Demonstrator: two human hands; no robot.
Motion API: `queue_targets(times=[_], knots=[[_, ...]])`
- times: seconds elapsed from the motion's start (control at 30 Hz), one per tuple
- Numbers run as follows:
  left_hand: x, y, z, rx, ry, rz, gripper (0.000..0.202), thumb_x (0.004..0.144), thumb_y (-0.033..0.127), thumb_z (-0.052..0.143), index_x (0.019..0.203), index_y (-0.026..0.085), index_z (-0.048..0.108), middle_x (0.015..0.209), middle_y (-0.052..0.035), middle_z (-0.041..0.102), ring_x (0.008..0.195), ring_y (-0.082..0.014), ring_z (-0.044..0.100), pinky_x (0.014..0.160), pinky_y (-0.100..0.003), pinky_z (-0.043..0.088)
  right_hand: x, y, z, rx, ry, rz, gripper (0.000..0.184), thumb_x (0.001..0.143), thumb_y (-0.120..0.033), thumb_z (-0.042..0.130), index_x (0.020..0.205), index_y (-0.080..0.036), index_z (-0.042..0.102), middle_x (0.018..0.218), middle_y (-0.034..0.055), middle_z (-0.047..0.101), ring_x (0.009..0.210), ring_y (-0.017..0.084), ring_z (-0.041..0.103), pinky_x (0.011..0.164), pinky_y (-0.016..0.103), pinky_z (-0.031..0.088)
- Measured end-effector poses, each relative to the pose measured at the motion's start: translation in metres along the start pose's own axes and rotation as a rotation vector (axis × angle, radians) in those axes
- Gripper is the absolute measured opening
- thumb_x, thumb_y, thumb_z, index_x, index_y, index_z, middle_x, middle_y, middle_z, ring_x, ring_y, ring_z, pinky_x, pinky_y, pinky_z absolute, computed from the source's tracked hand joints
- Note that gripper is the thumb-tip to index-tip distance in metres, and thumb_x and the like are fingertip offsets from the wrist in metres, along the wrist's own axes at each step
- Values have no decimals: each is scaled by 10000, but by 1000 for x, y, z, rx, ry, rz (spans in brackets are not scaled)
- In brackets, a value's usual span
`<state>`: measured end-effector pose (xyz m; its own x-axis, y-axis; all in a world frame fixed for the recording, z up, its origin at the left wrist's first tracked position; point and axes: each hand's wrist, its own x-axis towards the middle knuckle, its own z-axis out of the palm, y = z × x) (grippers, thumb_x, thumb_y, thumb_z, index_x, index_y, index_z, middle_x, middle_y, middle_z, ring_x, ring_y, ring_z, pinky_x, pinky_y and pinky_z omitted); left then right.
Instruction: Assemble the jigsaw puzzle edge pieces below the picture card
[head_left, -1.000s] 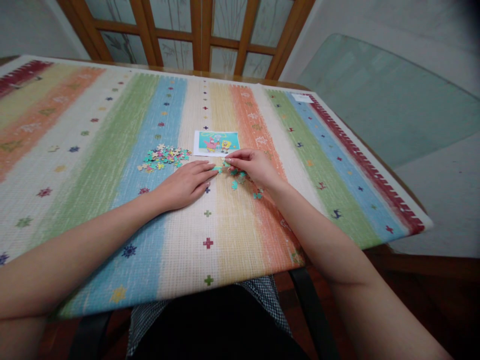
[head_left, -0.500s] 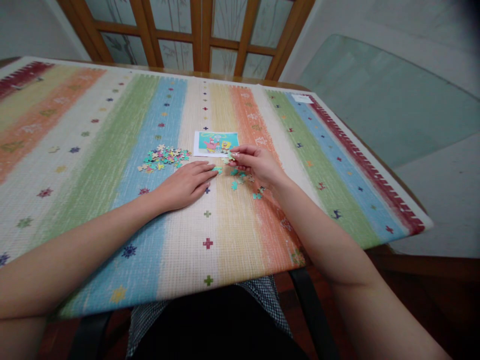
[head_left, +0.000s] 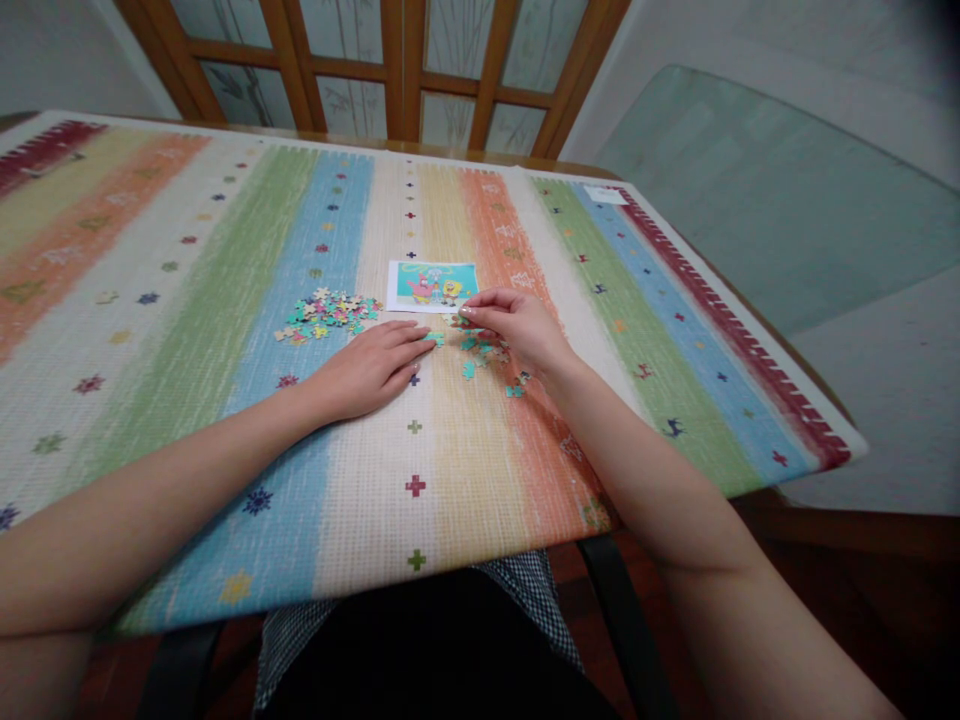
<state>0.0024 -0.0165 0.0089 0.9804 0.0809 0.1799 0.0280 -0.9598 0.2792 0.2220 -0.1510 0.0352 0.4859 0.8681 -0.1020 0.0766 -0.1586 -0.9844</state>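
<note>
My left hand (head_left: 373,370) lies flat on the striped cloth, fingers stretched out to the right. Its fingertips touch a teal jigsaw piece (head_left: 436,339). My right hand (head_left: 517,325) pinches a small jigsaw piece (head_left: 460,320) between thumb and fingertips, just above the cloth and by the lower right corner of a cartoon picture card (head_left: 435,288). Below that hand lie several loose teal and pale pieces (head_left: 469,370), partly hidden by its fingers. Left of the card, beyond my left hand, sits a heap of mixed jigsaw pieces (head_left: 330,313).
A striped tablecloth (head_left: 375,520) covers the table. At the far right corner lies a white label (head_left: 604,195). Behind the table stand wooden glazed doors (head_left: 397,70). A black chair armrest (head_left: 626,620) shows below the near edge.
The piece in my right hand has tilted and dropped slightly, so less of its face shows. My left hand has stayed in place.
</note>
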Motion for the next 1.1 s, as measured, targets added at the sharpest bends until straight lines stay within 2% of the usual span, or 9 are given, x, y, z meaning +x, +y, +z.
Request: queue_targets(times=[0.13,0.23,0.33,0.5,0.63,0.8,1.0,1.1], knots=[[0,0,1,-2,0,11,486,1080,320,365,1460,125,595,1560,-158,540,1470,-283,463,1261,-502,327,0,6,7,-153,43,-73,366,730,-497,864,794,-208,648,767,28,728,727,163,663,662,290,506],[0,1,1,20,4,9,483,1084,327,362,1473,145,583,1556,-143,546,1471,-277,460,1260,-498,330,3,14,16,-288,86,-126,354,783,-507,815,744,-214,620,733,20,698,696,166,633,659,305,482],[0,1,2,58,-1,17,486,1084,320,358,1485,148,572,1556,-148,540,1466,-288,459,1258,-507,329,6,19,22,-468,153,-189,279,828,-452,773,722,-220,659,765,32,692,769,194,635,746,348,498],[0,-2,4,74,-7,31,483,1078,300,366,1500,170,562,1564,-147,523,1457,-293,460,1246,-514,340,5,20,25,-710,265,-240,226,798,-375,802,655,-238,693,866,65,697,962,266,626,933,454,478],[-1,-3,6,59,2,29,471,1073,298,384,1500,208,561,1570,-117,522,1462,-281,454,1249,-508,337,6,23,23,-760,255,-228,214,789,-372,813,657,-236,712,901,83,701,993,292,611,949,485,469],[-1,-3,5,56,0,35,467,1073,300,384,1490,201,572,1567,-122,525,1459,-287,458,1246,-515,340,11,25,18,-781,200,-212,241,802,-407,809,657,-235,725,889,86,704,978,281,611,939,465,470],[0,-1,3,99,-13,38,486,1082,294,357,1499,157,566,1560,-157,524,1459,-300,458,1248,-508,338,14,21,11,-810,102,-168,281,823,-431,803,647,-226,727,710,50,660,783,226,592,846,415,471],[-1,-1,4,91,-11,35,481,1083,302,362,1496,169,569,1562,-149,525,1457,-296,461,1247,-512,338,15,22,11,-838,96,-190,280,828,-438,804,666,-223,729,722,49,660,804,227,595,861,412,464]])
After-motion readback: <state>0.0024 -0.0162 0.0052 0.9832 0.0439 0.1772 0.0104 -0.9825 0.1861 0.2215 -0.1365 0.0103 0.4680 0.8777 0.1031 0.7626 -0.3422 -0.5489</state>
